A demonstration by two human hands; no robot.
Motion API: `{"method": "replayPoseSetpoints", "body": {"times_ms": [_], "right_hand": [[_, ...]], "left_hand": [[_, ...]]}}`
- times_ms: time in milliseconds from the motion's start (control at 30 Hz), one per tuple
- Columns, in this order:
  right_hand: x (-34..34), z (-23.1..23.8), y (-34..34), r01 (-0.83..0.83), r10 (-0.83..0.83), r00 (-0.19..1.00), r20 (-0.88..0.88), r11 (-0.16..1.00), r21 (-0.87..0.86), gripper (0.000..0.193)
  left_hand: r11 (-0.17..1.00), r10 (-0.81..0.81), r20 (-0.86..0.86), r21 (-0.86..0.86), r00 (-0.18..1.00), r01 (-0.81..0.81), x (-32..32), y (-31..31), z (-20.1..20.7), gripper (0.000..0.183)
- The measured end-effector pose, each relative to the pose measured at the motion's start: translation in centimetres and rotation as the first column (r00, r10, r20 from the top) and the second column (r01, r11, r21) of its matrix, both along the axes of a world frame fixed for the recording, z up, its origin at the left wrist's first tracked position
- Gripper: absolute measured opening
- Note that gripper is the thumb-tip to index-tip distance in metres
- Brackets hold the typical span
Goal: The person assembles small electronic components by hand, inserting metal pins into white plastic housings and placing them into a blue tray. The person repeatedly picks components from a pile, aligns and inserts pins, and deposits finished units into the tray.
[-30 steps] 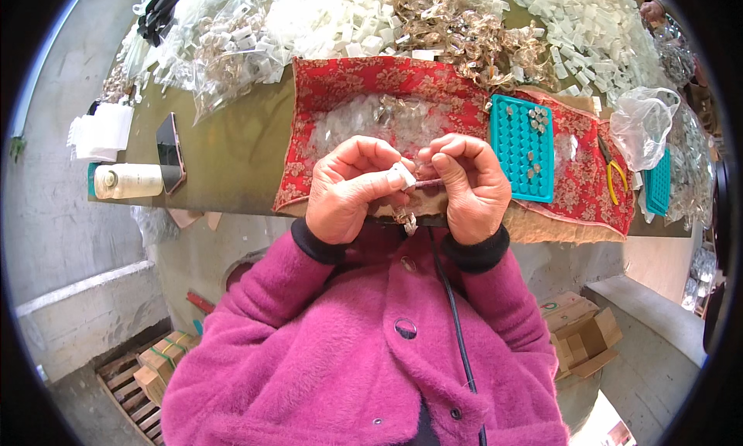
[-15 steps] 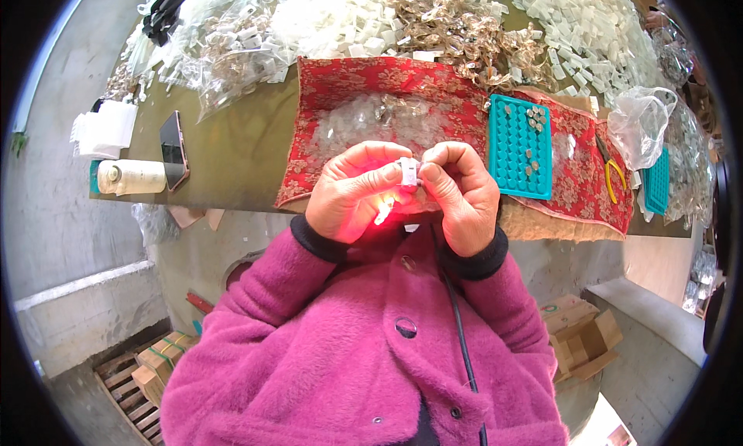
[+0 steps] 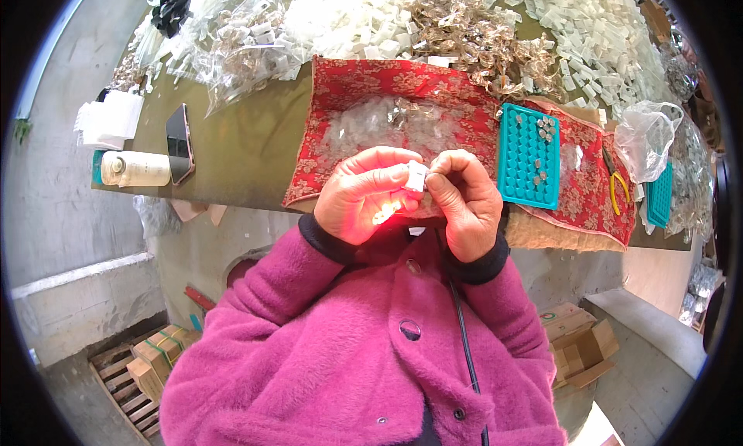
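Both hands meet above the near tabletop (image 3: 240,148) edge — the left hand (image 3: 364,194) and right hand (image 3: 464,202) pinch one small white clip (image 3: 416,176) between their fingers. Just behind lies a red cloth (image 3: 364,97) with clear bags. On it, a teal tray (image 3: 529,153) holds a few small metal pieces — most cells empty.

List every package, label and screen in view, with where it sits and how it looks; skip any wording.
Phone: on the olive table's left part, flat dark slab, screen off.
White bottle: lying beside the phone, cylindrical, pale label.
Clear plastic bag: right end of the red cloth, crumpled, open.
Cardboard boxes: floor at lower right, brown, flaps open.
Strapped cartons: floor at lower left, brown.
Small white piece: pinched between left hand and right hand.
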State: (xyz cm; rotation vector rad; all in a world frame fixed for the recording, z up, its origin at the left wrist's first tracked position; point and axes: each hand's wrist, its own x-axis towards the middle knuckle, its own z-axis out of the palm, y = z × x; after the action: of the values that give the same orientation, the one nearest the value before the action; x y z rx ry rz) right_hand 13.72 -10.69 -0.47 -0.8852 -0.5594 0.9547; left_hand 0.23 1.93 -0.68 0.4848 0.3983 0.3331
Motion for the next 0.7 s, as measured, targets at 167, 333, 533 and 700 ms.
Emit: {"method": "replayPoseSetpoints", "body": {"times_ms": [167,333,533,700], "right_hand": [[0.8,-0.1,-0.2,0.076,-0.040,0.956,0.291,0.991,-0.112,0.006],[2.3,-0.4,0.0,0.153,-0.065,0.721,0.690,0.986,-0.066,0.007],[2.8,-0.1,-0.2,0.119,-0.023,0.643,0.766,0.990,-0.071,0.011],[2.7,0.0,-0.2,0.112,-0.009,0.598,0.802,0.991,-0.073,0.013]], "left_hand": [[0.997,-0.028,-0.006,0.078,1.000,0.029,-0.1,0.5,0.6,0.024],[0.981,0.041,-0.070,0.190,0.997,-0.027,0.2,0.1,0.6,0.019],[0.986,0.012,-0.137,0.164,0.991,0.011,0.2,0.3,0.7,0.019],[0.990,0.013,-0.102,0.141,0.995,0.001,0.4,0.2,0.5,0.019]]}}
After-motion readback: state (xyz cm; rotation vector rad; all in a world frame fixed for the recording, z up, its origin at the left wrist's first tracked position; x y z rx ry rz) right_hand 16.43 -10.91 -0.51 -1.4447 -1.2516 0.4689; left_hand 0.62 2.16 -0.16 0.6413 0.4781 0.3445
